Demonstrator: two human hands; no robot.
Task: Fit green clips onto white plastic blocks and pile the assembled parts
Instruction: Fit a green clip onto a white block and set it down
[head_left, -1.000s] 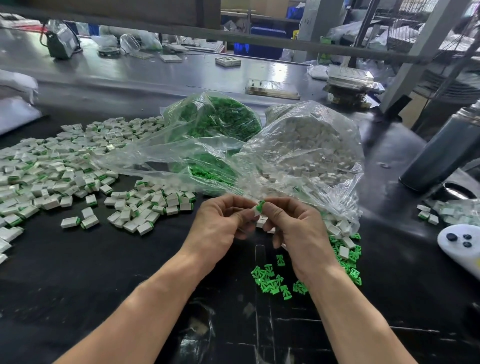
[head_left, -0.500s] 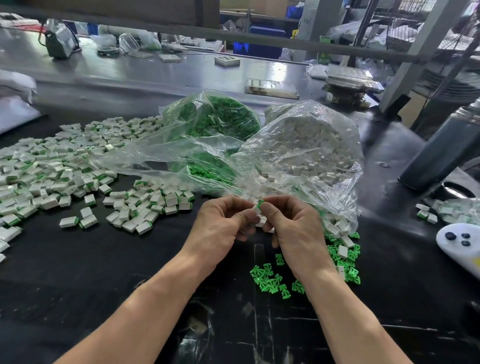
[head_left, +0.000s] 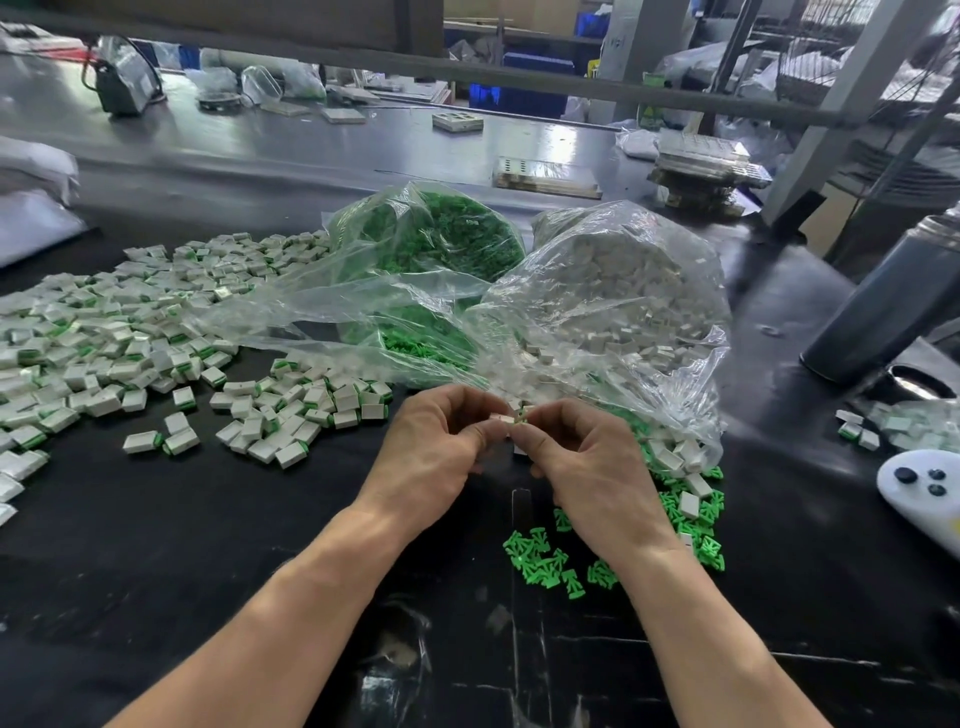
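My left hand (head_left: 434, 449) pinches a white plastic block (head_left: 500, 419) at mid-table. My right hand (head_left: 582, 462) pinches a green clip (head_left: 521, 415) against the block's end; only a sliver of green shows. Loose green clips (head_left: 543, 558) lie on the black table under my right wrist, and more are mixed with white blocks (head_left: 685, 483) at the bag's mouth. A clear bag of white blocks (head_left: 623, 296) and a clear bag of green clips (head_left: 441, 239) stand behind my hands. Assembled parts (head_left: 306, 410) are piled left of my hands, with a larger spread (head_left: 98, 332) further left.
A dark grey cylinder bottle (head_left: 883, 306) stands at the right, and a white controller (head_left: 919, 488) lies near the right edge. A few assembled parts (head_left: 857, 431) sit by it. Trays and stacked plates (head_left: 706, 161) line the far bench. Bare black table (head_left: 208, 545) lies under my forearms.
The green clip has gone further into the white block, so less green shows between my fingertips. Both hands have stayed in place.
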